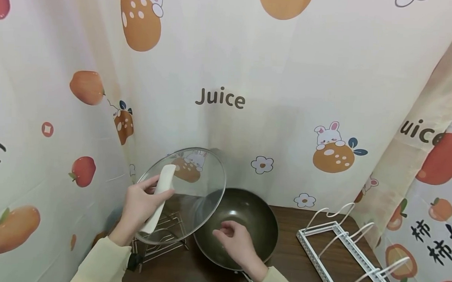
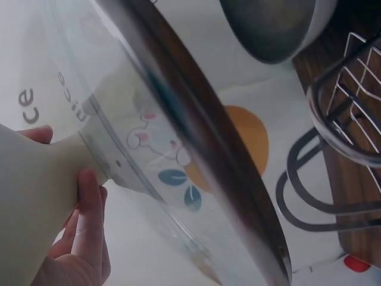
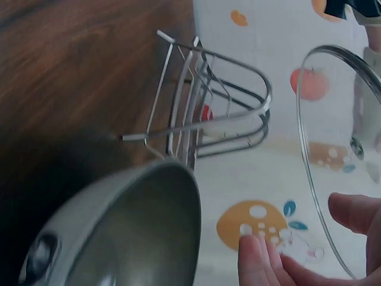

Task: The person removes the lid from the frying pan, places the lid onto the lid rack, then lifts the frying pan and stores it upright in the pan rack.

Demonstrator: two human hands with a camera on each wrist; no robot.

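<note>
My left hand (image 1: 138, 206) grips the thick cream handle (image 1: 163, 195) of a clear glass lid (image 1: 211, 175) with a metal rim. The lid is held up and tilted, left of and partly across a dark wok (image 1: 262, 231) in the head view. Above the wok's opening is my right hand (image 1: 239, 243), thumb and fingers loosely bent with nothing between them. In the right wrist view its thumb (image 3: 351, 210) and fingers are apart, and the thumb overlaps the lid's edge. The wok's inside shows bare, greenish-grey metal.
A metal wire rack (image 3: 202, 124) stands on the brown wooden table (image 1: 285, 259), partly behind the lid in the head view. To the right lies a white rack (image 1: 315, 254) with upright wire loops. Printed fabric curtains (image 1: 286, 118) close in the back and sides.
</note>
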